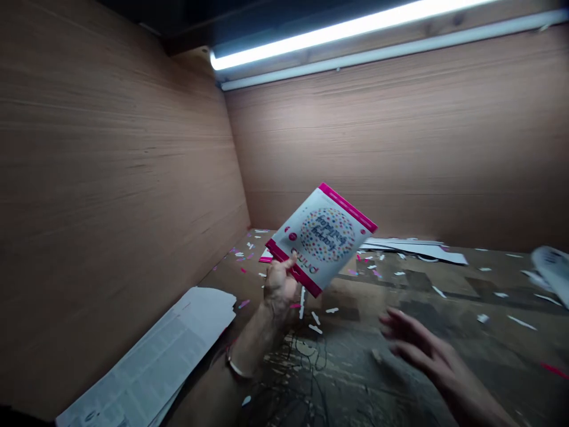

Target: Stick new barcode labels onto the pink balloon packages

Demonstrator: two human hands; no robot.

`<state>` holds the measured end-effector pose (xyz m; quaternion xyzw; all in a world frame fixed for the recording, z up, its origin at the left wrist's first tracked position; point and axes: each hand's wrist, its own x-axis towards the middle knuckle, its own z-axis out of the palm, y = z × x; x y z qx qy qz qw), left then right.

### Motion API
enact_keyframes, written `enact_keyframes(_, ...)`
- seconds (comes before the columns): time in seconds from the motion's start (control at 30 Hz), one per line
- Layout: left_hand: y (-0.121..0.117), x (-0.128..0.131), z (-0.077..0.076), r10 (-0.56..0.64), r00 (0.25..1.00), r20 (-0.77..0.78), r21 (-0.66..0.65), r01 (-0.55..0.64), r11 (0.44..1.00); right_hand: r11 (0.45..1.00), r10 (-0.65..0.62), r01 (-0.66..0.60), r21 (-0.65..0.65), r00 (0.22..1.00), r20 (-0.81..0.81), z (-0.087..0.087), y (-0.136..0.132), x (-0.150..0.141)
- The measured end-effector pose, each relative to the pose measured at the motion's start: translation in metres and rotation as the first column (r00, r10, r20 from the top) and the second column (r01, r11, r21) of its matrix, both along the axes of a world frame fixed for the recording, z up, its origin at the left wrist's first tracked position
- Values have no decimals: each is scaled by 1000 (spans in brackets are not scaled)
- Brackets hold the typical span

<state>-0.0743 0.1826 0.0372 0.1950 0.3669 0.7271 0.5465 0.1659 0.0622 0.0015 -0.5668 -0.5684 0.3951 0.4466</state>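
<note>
My left hand (281, 283) grips one end of a flat white packet (340, 261) with pink bands, its thumb lying across the front. A round, colourfully dotted design with lettering is printed on the packet, which is tilted and held above the worktop. Lower right, my right hand (415, 341) hovers over the wood with its fingers apart and holds nothing. Partly hidden behind the packet, another pink-and-white piece (265, 256) lies on the surface.
Stacked printed sheets (178, 332) lie along the left wooden wall (111, 166). White strips (413, 248) rest by the back panel (400, 154). Paper scraps litter the worn worktop (355, 338). A pale object (549, 270) sits at the right edge; a tube light (347, 32) shines overhead.
</note>
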Motion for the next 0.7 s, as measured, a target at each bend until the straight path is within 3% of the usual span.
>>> enact_keyframes(0.07,-28,25,-8,-113,994,-9,27,114,993,997,69,-75,-5,936,-346,6,31,-14)
enact_keyframes(0.13,-47,39,-17,-222,972,-81,67,228,971,998,45,-18,52,809,-585,8,49,-26)
enact_keyframes(0.2,-56,41,-23,-272,946,-175,100,292,951,993,44,45,107,708,-705,5,55,-31)
enact_keyframes(0.27,-60,33,-22,-244,937,-249,131,282,950,993,48,46,111,695,-717,-3,53,-23)
enact_keyframes(0.33,-62,21,-13,-192,933,-303,172,251,952,994,6,68,90,765,-644,-11,50,-2)
enact_keyframes(0.4,-66,9,1,-169,923,-347,203,249,947,968,-99,195,157,874,-475,-13,46,23)
enact_keyframes(0.47,-71,1,14,-187,893,-409,215,293,932,889,-228,292,354,951,-210,-5,42,40)
enact_keyframes(0.5,-74,-1,19,-195,866,-461,220,324,920,835,-283,279,474,957,-65,3,40,44)
enact_keyframes(0.6,-80,-1,22,-184,747,-639,222,408,886,677,-370,60,733,889,270,29,31,37)
enact_keyframes(0.7,-83,2,14,-187,713,-676,211,430,878,585,-389,-153,797,809,441,46,24,18)
